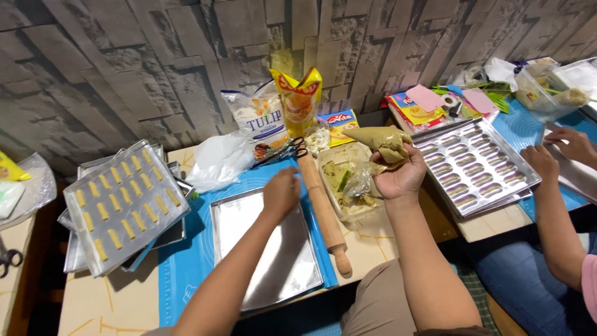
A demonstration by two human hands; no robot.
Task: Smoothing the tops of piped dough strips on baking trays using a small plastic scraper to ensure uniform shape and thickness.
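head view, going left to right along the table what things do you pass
Scissors → tray of piped dough strips → empty baking tray under the left hand → wooden rolling pin → piping bag in the right hand → tray of filled moulds → another person's hands.

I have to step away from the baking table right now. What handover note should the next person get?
Left hand: open, resting on the far edge of the bare baking tray on the blue mat.
Right hand: grip shut on the filled piping bag, held above the plastic tub.
Done: stacked tray at left carries rows of piped dough; a co-worker's tray at right is filled too.
Left: nothing piped on the bare tray yet.
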